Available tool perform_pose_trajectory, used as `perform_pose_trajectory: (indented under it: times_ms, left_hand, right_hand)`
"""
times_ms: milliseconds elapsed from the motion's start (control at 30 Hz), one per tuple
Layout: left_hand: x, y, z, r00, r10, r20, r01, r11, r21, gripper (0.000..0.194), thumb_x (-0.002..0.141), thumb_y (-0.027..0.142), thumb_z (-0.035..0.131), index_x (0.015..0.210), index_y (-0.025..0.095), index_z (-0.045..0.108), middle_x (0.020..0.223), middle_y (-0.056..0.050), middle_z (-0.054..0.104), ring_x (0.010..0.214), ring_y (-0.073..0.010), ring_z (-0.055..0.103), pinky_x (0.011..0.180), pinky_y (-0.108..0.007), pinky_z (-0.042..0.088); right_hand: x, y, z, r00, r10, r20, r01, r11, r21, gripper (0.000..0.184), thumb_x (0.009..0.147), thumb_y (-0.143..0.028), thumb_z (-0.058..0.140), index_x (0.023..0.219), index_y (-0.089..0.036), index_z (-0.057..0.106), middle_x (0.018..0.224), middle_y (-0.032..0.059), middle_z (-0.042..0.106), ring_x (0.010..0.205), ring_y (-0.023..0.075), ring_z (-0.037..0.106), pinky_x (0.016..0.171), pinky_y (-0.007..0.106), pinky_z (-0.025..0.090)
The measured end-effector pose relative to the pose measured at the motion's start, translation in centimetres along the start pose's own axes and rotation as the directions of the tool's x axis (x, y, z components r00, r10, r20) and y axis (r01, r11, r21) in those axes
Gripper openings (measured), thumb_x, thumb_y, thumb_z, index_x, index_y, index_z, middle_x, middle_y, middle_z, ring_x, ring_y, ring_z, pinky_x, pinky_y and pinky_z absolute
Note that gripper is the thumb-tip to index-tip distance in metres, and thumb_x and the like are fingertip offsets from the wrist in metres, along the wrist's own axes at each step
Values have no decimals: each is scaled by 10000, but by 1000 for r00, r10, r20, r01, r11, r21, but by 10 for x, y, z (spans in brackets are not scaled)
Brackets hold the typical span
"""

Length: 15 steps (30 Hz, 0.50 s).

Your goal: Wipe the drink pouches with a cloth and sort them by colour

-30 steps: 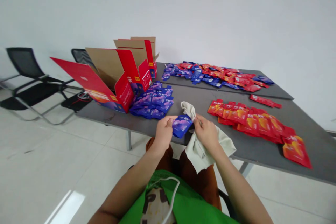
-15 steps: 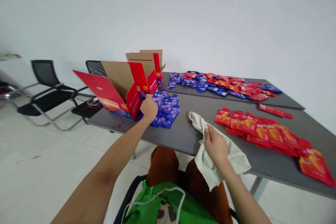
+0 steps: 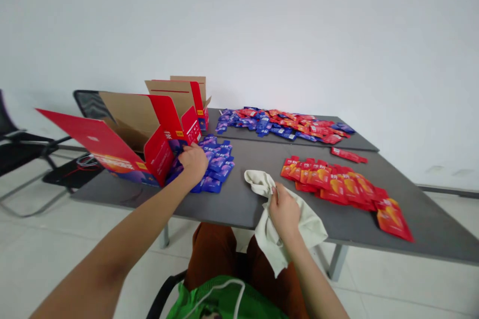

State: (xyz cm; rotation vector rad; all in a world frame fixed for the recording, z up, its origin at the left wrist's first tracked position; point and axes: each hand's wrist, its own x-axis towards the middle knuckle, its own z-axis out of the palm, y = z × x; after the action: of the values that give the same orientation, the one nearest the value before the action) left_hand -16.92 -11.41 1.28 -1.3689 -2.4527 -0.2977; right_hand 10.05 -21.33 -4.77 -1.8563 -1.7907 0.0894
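Note:
My left hand (image 3: 193, 161) rests on a pile of blue sachets (image 3: 219, 169), close against the red flap of an open cardboard carton (image 3: 159, 154). No sachet shows in its grip, though the fingers are partly hidden among the pile. My right hand (image 3: 285, 217) grips a crumpled cream cloth (image 3: 299, 227) above the grey table (image 3: 239, 209). Rows of overlapping red sachets (image 3: 329, 182) lie just right of that hand.
A mixed heap of red and blue sachets (image 3: 284, 124) covers the far table, with a red strip of sachets (image 3: 348, 155) nearby. Black mesh chairs (image 3: 88, 104) stand behind the carton. My brown trousers (image 3: 211, 251) and a green bag (image 3: 220, 301) lie below the table edge.
My left hand has gone from holding a blue sachet near the cloth to resting on the blue pile by the carton. My right hand has moved right with the cloth.

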Motion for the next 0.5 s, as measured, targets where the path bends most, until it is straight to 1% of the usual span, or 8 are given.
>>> perform_pose_trajectory:
  times_ms: [67,100,133,200,267,333,433,500]
  left_hand:
    - [6,3,-18,994,9,109,-9,1000,-1,362,845,218,457,1102,33,632,994,-247,667,951,-339,659,751,-405,517]
    - [9,4,-28,989,26,146,-25,1000,-12,348,825,240,479,1049,49,664,974,-235,682,953,-345,659,750,-409,517]
    - [11,6,-38,986,46,158,-42,999,-29,341,813,264,487,1005,64,686,965,-225,692,952,-348,660,750,-411,516]
    - [16,13,-55,990,90,109,-83,994,-70,356,812,304,478,968,81,707,961,-212,701,949,-345,664,752,-407,516]
    - [21,24,-62,990,124,63,-117,988,-102,379,810,326,474,975,82,712,948,-210,705,943,-340,667,754,-400,517]
    - [28,37,-57,981,172,87,-160,979,-125,378,792,322,497,982,80,716,942,-213,707,934,-333,672,755,-386,519]
    - [46,58,-36,944,295,147,-271,949,-161,364,782,302,520,985,77,720,965,-213,707,958,-320,671,784,-369,519]
    - [63,74,-20,924,346,163,-314,930,-191,354,787,300,527,980,77,724,984,-214,705,992,-316,662,827,-372,510]
  right_hand:
    - [0,0,1,999,-42,-8,42,999,8,314,994,-266,362,1181,-194,603,898,72,710,790,192,638,681,269,351]
    - [0,0,2,997,-72,-12,72,997,9,313,992,-259,362,1180,-191,603,913,74,709,819,196,641,709,271,366]
    - [0,0,3,995,-104,-13,104,995,7,312,990,-250,363,1177,-188,605,928,76,708,844,199,642,735,274,377]
    - [1,0,5,987,-159,-10,159,987,5,308,984,-235,366,1172,-186,605,958,78,706,877,203,641,779,281,393]
    - [2,1,7,980,-200,-8,200,980,6,311,981,-223,363,1174,-184,604,994,81,702,893,206,638,813,292,405]
    - [3,3,10,973,-230,-15,230,973,13,317,981,-223,357,1178,-180,602,1012,86,697,905,210,636,835,305,415]
    - [2,7,13,968,-249,-37,250,967,38,330,986,-247,349,1190,-177,599,1034,94,692,928,221,633,854,328,433]
    - [0,9,15,966,-254,-48,256,965,60,338,989,-264,345,1196,-174,596,1050,99,689,940,226,632,859,339,445]
